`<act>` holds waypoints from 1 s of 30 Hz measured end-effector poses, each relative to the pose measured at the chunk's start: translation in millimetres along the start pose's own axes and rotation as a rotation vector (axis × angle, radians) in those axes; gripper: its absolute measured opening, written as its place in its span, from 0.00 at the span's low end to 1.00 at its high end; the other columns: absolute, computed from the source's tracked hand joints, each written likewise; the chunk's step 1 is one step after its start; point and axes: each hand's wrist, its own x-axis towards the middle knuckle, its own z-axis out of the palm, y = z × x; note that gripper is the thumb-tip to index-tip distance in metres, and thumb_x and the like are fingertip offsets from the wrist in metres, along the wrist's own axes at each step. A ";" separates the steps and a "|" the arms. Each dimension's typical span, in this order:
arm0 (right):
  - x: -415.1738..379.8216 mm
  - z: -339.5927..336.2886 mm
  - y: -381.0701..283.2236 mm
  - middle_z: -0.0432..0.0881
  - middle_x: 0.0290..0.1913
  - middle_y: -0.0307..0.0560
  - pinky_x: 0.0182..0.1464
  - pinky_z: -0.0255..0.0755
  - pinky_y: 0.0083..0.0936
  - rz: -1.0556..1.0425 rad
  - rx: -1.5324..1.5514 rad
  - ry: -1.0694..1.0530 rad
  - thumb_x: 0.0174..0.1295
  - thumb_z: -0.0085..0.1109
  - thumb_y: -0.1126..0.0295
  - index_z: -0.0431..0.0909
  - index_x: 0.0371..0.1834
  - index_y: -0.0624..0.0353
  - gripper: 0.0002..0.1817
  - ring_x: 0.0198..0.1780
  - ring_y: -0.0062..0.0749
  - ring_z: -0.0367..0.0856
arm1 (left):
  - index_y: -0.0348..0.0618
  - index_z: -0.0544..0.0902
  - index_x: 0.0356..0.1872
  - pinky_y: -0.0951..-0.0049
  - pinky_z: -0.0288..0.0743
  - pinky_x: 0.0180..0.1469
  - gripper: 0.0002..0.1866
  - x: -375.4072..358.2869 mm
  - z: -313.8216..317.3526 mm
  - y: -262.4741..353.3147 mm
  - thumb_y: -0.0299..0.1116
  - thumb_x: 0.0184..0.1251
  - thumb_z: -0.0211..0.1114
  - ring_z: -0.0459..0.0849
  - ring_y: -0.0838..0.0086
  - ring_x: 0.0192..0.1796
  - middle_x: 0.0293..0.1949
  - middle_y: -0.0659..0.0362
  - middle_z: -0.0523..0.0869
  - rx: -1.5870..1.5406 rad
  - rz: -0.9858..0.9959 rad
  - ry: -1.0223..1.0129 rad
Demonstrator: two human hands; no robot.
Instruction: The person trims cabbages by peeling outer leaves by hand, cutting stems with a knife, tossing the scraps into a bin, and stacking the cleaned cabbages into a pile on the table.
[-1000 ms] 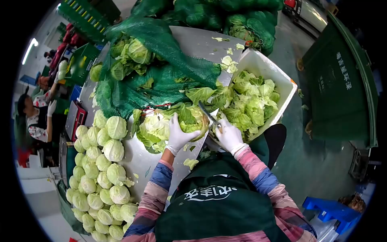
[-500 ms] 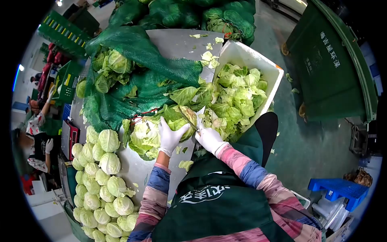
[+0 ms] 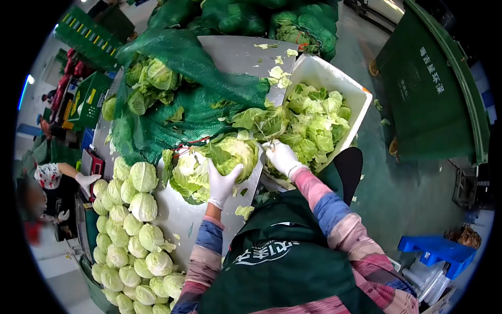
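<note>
My left hand (image 3: 221, 184), in a white glove, steadies a cabbage (image 3: 239, 156) on the metal table, fingers and thumb spread against its near side. Loose outer leaves (image 3: 189, 175) lie left of it. My right hand (image 3: 284, 158), also gloved, is closed at the near-left edge of a white foam box (image 3: 358, 112). The knife (image 3: 270, 146) in it shows only in small part; the blade is mostly hidden. Cut leaves (image 3: 314, 125) fill much of that box. Beyond the cabbage lies a green mesh sack (image 3: 209, 86) with more cabbages (image 3: 159, 74) in its opening.
Trimmed cabbages (image 3: 144, 206) are stacked along the left of the metal table (image 3: 175, 217). Full mesh sacks (image 3: 232, 18) stand at the back. A large green bin (image 3: 429, 99) is at right, a blue plastic stand (image 3: 436, 250) below it. A co-worker's gloved hand (image 3: 86, 180) reaches toward the stack.
My right hand has moved right with the knife, away from the cabbage to the box edge. My left hand stays on the cabbage. The co-worker's arm now reaches toward the stack.
</note>
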 end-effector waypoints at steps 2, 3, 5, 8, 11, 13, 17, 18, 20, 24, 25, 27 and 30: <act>-24.1 9.2 -9.4 0.83 0.32 0.64 0.44 0.75 0.46 -0.122 -0.030 0.029 0.63 0.50 0.57 0.77 0.46 0.62 0.19 0.37 0.60 0.82 | 0.18 0.53 0.66 0.63 0.63 0.67 0.59 3.8 -6.7 10.7 0.48 0.44 0.80 0.68 0.52 0.65 0.61 0.36 0.67 -0.252 -0.138 -0.109; -35.6 11.6 -14.6 0.82 0.29 0.62 0.40 0.76 0.47 -0.137 -0.095 -0.019 0.63 0.51 0.56 0.76 0.47 0.61 0.19 0.33 0.59 0.82 | 0.18 0.53 0.66 0.63 0.63 0.67 0.59 6.0 -6.4 7.7 0.48 0.44 0.80 0.68 0.52 0.65 0.61 0.36 0.67 -0.251 -0.134 -0.101; -53.5 14.3 -26.7 0.84 0.31 0.59 0.39 0.77 0.47 -0.182 -0.178 -0.083 0.64 0.51 0.55 0.72 0.48 0.58 0.19 0.34 0.56 0.84 | 0.18 0.52 0.67 0.62 0.63 0.67 0.60 12.2 -0.2 -9.6 0.49 0.44 0.80 0.68 0.51 0.65 0.62 0.35 0.66 0.061 -0.063 -0.027; -57.5 17.3 -30.7 0.83 0.29 0.59 0.36 0.77 0.47 -0.202 -0.198 -0.061 0.64 0.51 0.56 0.71 0.43 0.59 0.16 0.32 0.56 0.84 | 0.19 0.51 0.68 0.61 0.62 0.68 0.62 7.6 6.5 -1.4 0.51 0.42 0.80 0.67 0.48 0.65 0.63 0.33 0.65 0.162 -0.060 -0.008; -57.6 9.8 -33.3 0.83 0.28 0.59 0.36 0.77 0.48 -0.221 -0.215 -0.054 0.64 0.51 0.57 0.71 0.42 0.60 0.16 0.31 0.56 0.84 | 0.19 0.51 0.68 0.61 0.61 0.68 0.62 14.0 8.9 -15.5 0.50 0.42 0.80 0.66 0.47 0.65 0.63 0.33 0.64 0.138 -0.037 -0.005; -58.0 12.2 -30.2 0.83 0.28 0.59 0.36 0.76 0.49 -0.239 -0.218 -0.080 0.65 0.51 0.57 0.71 0.43 0.60 0.16 0.32 0.56 0.83 | 0.19 0.51 0.68 0.60 0.61 0.68 0.62 15.4 8.0 -16.0 0.50 0.42 0.80 0.67 0.47 0.65 0.63 0.33 0.64 0.147 -0.052 -0.012; -48.0 18.0 -29.4 0.84 0.30 0.60 0.38 0.77 0.48 -0.194 -0.197 -0.074 0.64 0.51 0.58 0.71 0.44 0.61 0.17 0.34 0.55 0.84 | 0.19 0.52 0.68 0.60 0.62 0.68 0.62 18.4 10.7 -21.3 0.51 0.41 0.81 0.67 0.47 0.65 0.62 0.33 0.64 0.075 -0.062 -0.030; -43.1 17.7 -32.0 0.84 0.32 0.59 0.39 0.77 0.47 -0.113 -0.221 -0.106 0.64 0.50 0.59 0.73 0.47 0.61 0.17 0.35 0.55 0.84 | 0.19 0.52 0.68 0.60 0.62 0.68 0.62 18.2 11.7 -22.1 0.51 0.41 0.81 0.66 0.47 0.65 0.63 0.33 0.64 0.056 -0.067 -0.034; -35.6 17.1 -32.2 0.84 0.34 0.60 0.42 0.77 0.46 -0.069 -0.212 -0.096 0.63 0.50 0.60 0.75 0.47 0.63 0.18 0.37 0.55 0.84 | 0.20 0.52 0.69 0.59 0.61 0.68 0.62 13.6 15.2 -7.4 0.51 0.42 0.81 0.65 0.47 0.65 0.63 0.33 0.63 0.157 -0.049 0.033; 11.3 5.2 5.0 0.83 0.41 0.67 0.50 0.75 0.44 0.134 -0.127 -0.205 0.62 0.52 0.60 0.78 0.48 0.67 0.20 0.47 0.58 0.82 | 0.22 0.52 0.69 0.58 0.60 0.68 0.61 -2.4 16.1 -7.7 0.50 0.42 0.81 0.64 0.48 0.67 0.65 0.35 0.62 0.356 0.037 0.077; 16.9 1.5 12.6 0.83 0.42 0.66 0.50 0.75 0.43 0.136 -0.146 -0.166 0.62 0.53 0.60 0.78 0.47 0.67 0.20 0.46 0.58 0.82 | 0.25 0.53 0.70 0.59 0.60 0.69 0.58 -0.4 5.7 -15.1 0.47 0.44 0.80 0.64 0.52 0.68 0.65 0.37 0.63 0.087 0.062 0.020; 11.8 2.1 22.8 0.83 0.41 0.67 0.49 0.74 0.43 0.072 -0.012 0.000 0.63 0.53 0.57 0.79 0.47 0.67 0.22 0.46 0.58 0.82 | 0.28 0.54 0.70 0.61 0.61 0.69 0.55 -1.7 -13.8 3.2 0.44 0.48 0.79 0.67 0.57 0.67 0.64 0.41 0.67 -0.361 -0.193 -0.100; -9.5 4.4 -4.4 0.83 0.41 0.63 0.50 0.74 0.43 0.088 0.244 -0.037 0.66 0.51 0.47 0.76 0.54 0.65 0.29 0.44 0.56 0.82 | 0.30 0.56 0.70 0.67 0.67 0.65 0.49 0.6 -35.7 -23.0 0.38 0.52 0.77 0.74 0.63 0.61 0.61 0.46 0.73 -0.232 -0.200 -0.090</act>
